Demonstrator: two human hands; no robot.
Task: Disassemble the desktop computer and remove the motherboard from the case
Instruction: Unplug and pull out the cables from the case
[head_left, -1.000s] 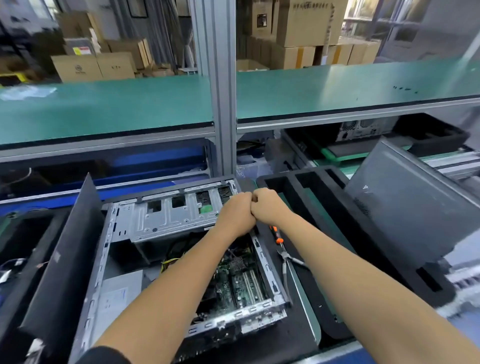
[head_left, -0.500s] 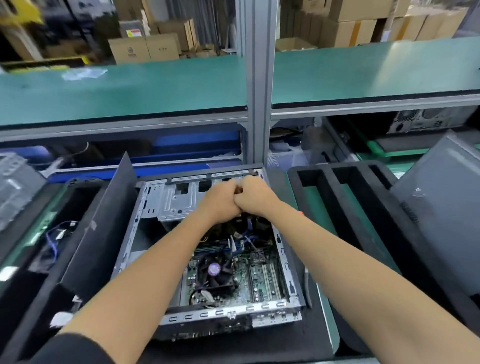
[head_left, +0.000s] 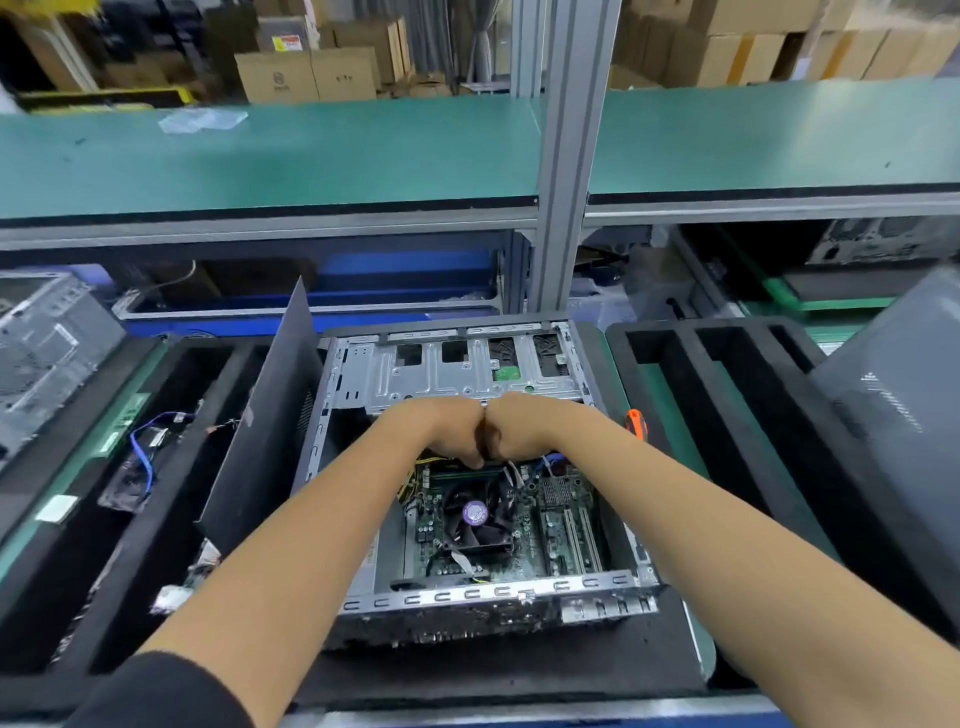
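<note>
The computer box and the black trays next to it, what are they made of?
The computer case looks like bare sheet metal: silvery grey, shiny, with stamped slots and folded edges. The black tray on the right looks like soft foam: matte, thick walls, cut-out channels, though it could be a stiffer plastic. The board inside, the motherboard, looks like green circuit board with metal parts.

Both forearms are bare from the wrists back toward the elbows. A black sleeve (head_left: 161, 691) covers the left arm near the elbow. No gloves on the left hand (head_left: 452, 428) or the right hand (head_left: 519, 426).
</note>
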